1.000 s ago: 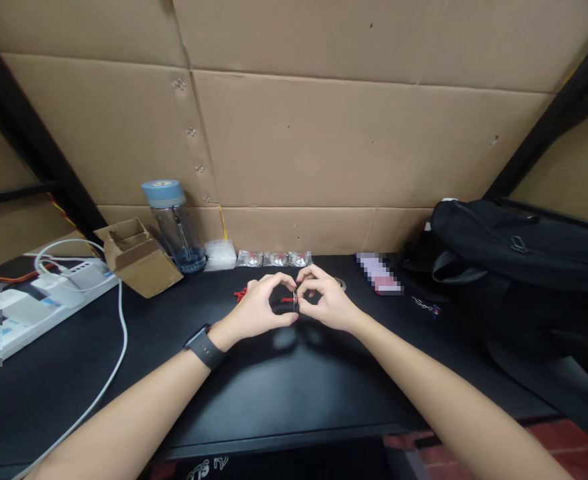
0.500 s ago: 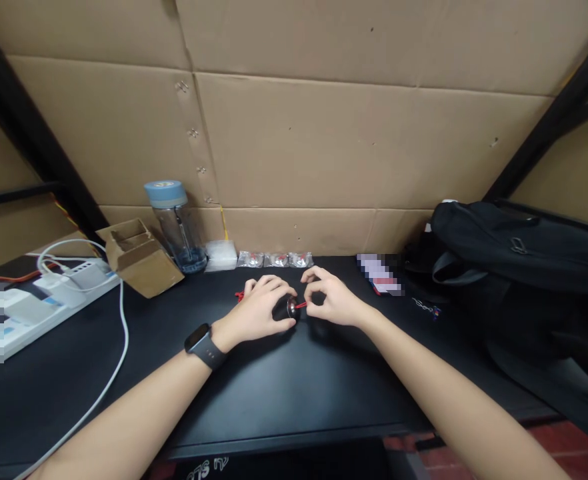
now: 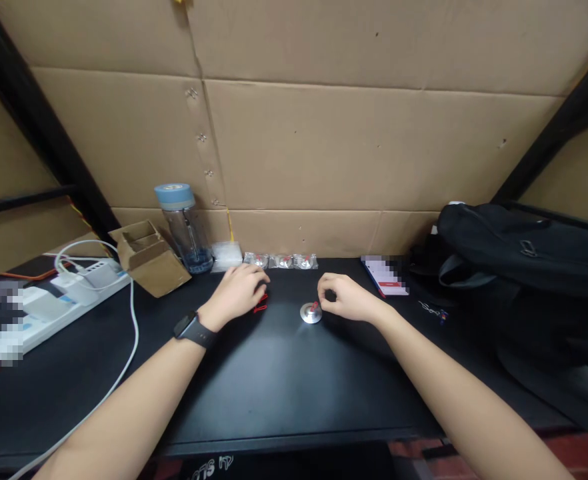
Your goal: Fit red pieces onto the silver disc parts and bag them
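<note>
The disc [image 3: 311, 313] lies flat on the table [image 3: 254, 393], centrally between the hands, probably because its broad base keeps it steady; its red cord [image 3: 316, 306] reaches up beside the right hand [image 3: 347, 297], whose thumb and forefinger curl together. I cannot tell whether they pinch the cord. The left hand [image 3: 237, 293] bends over red strings [image 3: 261, 307], apparently laid within easy reach; whether its fingers grasp any is hidden. Three packets [image 3: 281, 261] line the far edge beside clear bags [image 3: 227, 255], presumably out of the hands' way. Farther left stand a bottle [image 3: 184, 230], a box [image 3: 157, 267] and a power strip [image 3: 39, 307]; to the right lie a phone [image 3: 381, 279] and a backpack [image 3: 534, 247]. The tabletop is black and smooth, backed by a creased cardboard wall [image 3: 314, 147].
</note>
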The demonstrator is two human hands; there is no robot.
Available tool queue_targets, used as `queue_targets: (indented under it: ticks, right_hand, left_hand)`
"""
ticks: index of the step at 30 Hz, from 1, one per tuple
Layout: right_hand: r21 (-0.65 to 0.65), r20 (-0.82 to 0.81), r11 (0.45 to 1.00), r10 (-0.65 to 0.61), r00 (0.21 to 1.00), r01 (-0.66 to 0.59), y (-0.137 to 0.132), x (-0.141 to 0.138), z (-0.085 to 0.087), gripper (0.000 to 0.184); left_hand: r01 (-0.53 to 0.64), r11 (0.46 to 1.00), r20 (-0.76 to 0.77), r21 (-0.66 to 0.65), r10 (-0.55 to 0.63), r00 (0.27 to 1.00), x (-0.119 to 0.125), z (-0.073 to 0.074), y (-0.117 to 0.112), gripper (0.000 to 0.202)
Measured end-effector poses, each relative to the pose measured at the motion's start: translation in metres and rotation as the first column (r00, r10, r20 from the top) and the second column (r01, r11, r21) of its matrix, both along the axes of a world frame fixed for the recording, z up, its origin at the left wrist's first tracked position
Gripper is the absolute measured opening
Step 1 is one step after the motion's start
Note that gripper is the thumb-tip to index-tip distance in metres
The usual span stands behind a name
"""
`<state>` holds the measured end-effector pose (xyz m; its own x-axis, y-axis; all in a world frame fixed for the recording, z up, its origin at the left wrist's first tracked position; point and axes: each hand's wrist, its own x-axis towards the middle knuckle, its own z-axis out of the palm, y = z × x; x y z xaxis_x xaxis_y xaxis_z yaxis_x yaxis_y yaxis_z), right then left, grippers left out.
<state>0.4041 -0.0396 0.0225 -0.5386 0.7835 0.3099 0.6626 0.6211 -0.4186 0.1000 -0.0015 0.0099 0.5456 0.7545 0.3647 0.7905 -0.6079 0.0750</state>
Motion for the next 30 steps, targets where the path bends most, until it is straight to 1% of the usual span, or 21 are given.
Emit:
queue_targets:
  ticks: [2, 5, 8, 10, 14, 19, 23, 27, 30]
  right_hand:
    - [0.023, 0.000, 1.000, -0.006, 1.000, 0.006, 0.001, 0.003, 0.002, 0.013]
    - [0.037, -0.002, 0.999, -0.008, 1.000, 0.008, 0.002, 0.006, 0.004, 0.014]
    - [0.046, 0.005, 0.999, -0.007, 1.000, 0.007, 0.003, 0.008, 0.005, 0.014]
    - [0.052, 0.012, 0.999, -0.010, 1.000, 0.009, 0.004, 0.010, 0.005, 0.014]
    - [0.050, 0.019, 0.999, -0.011, 1.000, 0.010, 0.005, 0.011, 0.006, 0.014]
    - [0.042, 0.008, 0.999, -0.023, 1.000, 0.023, 0.004, 0.014, 0.008, 0.014]
    - [0.031, 0.014, 0.999, -0.021, 1.000, 0.021, 0.006, 0.017, 0.007, 0.013]
    - [0.013, 0.019, 0.999, -0.038, 0.999, 0.038, 0.010, 0.019, 0.006, 0.012]
    - [0.005, 0.034, 0.999, -0.044, 0.998, 0.044, 0.011, 0.022, 0.007, 0.012]
  left_hand:
    - [-0.132, 0.991, -0.063, 0.027, 0.133, 0.989, -0.019, 0.001, 0.013, 0.027]
    - [-0.313, 0.949, -0.125, 0.041, 0.316, 0.940, -0.048, -0.001, 0.030, 0.037]
    - [-0.396, 0.918, -0.140, 0.037, 0.397, 0.907, -0.066, -0.006, 0.040, 0.044]
    - [-0.420, 0.907, -0.135, 0.041, 0.421, 0.897, -0.070, -0.009, 0.043, 0.041]
    - [-0.441, 0.895, -0.109, 0.062, 0.446, 0.889, -0.069, -0.010, 0.045, 0.038]
    - [-0.405, 0.911, -0.088, 0.080, 0.411, 0.907, -0.066, -0.011, 0.045, 0.037]
    - [-0.400, 0.911, -0.067, 0.099, 0.408, 0.911, -0.064, -0.011, 0.044, 0.033]
    - [-0.405, 0.901, -0.041, 0.156, 0.416, 0.909, -0.062, -0.008, 0.044, 0.031]
    - [-0.424, 0.882, -0.003, 0.205, 0.434, 0.901, -0.063, -0.003, 0.042, 0.030]
